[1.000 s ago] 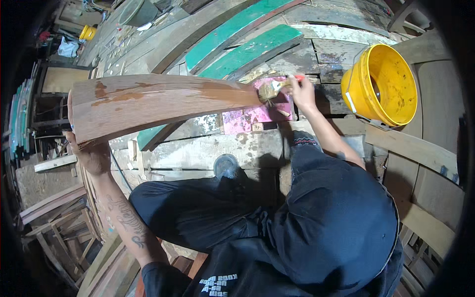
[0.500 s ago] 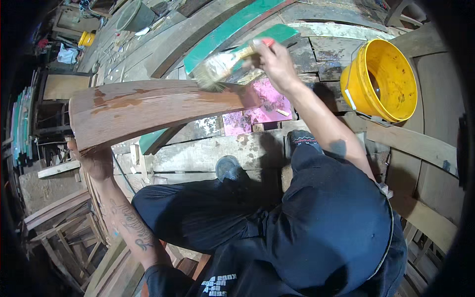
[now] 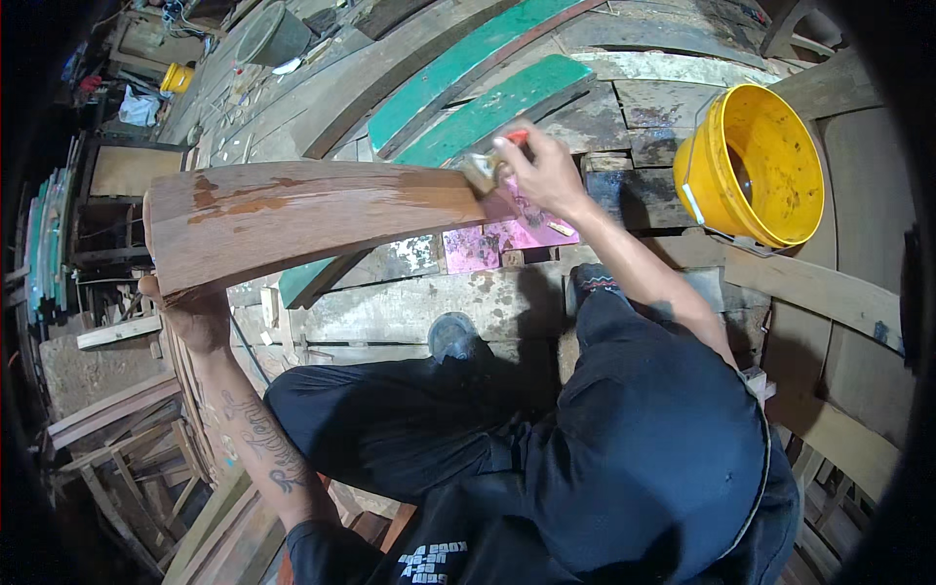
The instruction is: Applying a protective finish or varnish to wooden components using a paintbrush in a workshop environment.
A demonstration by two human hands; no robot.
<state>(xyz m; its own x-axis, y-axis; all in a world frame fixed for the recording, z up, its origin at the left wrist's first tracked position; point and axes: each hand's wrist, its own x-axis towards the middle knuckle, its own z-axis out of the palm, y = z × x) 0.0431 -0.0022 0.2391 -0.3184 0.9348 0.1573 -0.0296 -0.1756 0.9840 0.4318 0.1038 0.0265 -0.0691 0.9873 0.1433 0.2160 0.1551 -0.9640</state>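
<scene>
A curved brown wooden plank (image 3: 312,214) spans from my left hand toward the middle, its upper face streaked with dark wet patches. My left hand (image 3: 195,314) grips the plank's near left corner from below, its fingers partly hidden under the wood. At the plank's far right end, my right hand (image 3: 541,174) is closed round the red handle of a paintbrush (image 3: 481,172). The brush's bristles touch or nearly touch the wood there and are blurred. A pink board (image 3: 531,229) with dark stains lies beneath that end.
A yellow bucket (image 3: 721,175) with a wire handle stands tilted at the right. Green-painted curved planks (image 3: 507,109) lie beyond the brown one. A grey bucket (image 3: 276,37) is at the far left. Scrap wood (image 3: 127,478) is heaped at lower left, beside my legs.
My right hand has moved the paintbrush down and toward me, from above the plank's upper edge to its right end. The plank has shifted slightly right; my left hand still holds it.
</scene>
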